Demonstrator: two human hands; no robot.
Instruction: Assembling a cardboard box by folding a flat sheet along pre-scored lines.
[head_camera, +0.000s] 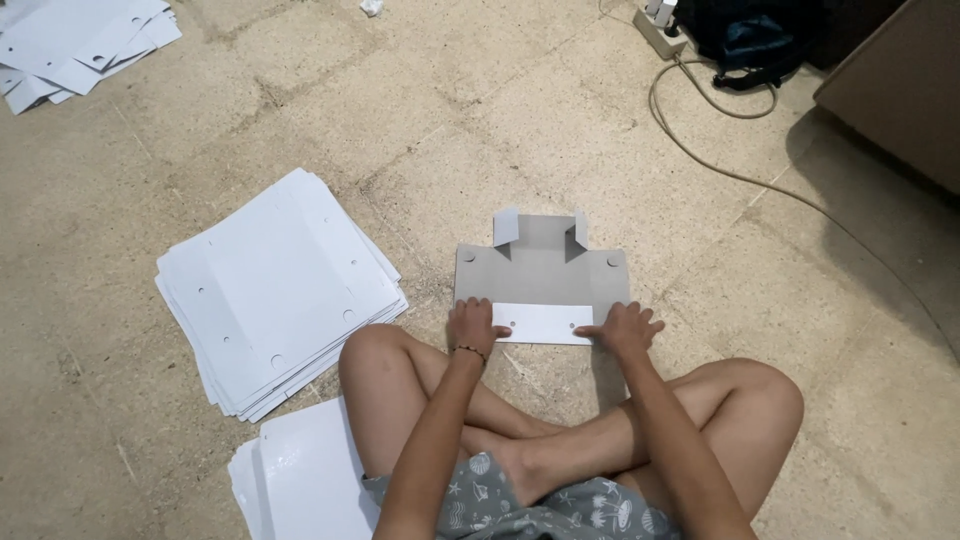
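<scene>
Our left hand (473, 325) and right hand (628, 328) press flat, fingers spread, on the folded white flap (543, 323) of a grey cardboard box blank (540, 272) lying on the floor (500, 120) before our crossed legs. We judge the near fold is being creased; next, it seems, the side panels need folding up.

We cannot see the whole white stack (70, 45) at the top left, the edge cuts it; also our knee hides part of the lower sheets (300, 480).
</scene>
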